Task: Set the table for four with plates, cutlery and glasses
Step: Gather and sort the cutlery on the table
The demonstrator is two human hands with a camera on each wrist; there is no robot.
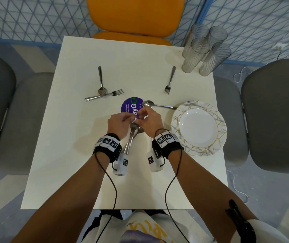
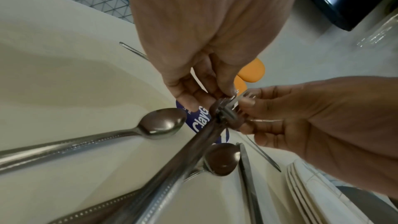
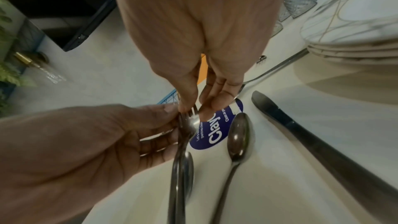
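Your left hand (image 1: 118,122) grips cutlery bundle (image 1: 131,137) above worktop (image 1: 66,172), just near side of purple sticker (image 1: 131,105); handles point back to you. Right hand (image 1: 149,120) pinches fork head (image 3: 190,118) at bundle top, prob. separating one pc.

Rel. to sticker: spoon crossed w/ fork (image 1: 103,94) far-left, lone fork (image 1: 169,81) far-right, spoon (image 1: 155,105) just right, plate stack (image 1: 199,128) further right, undealt. Glasses (image 1: 204,50) clustered at far-right corner.

Progress: early. Cutlery partly out; no plates or glasses placed.
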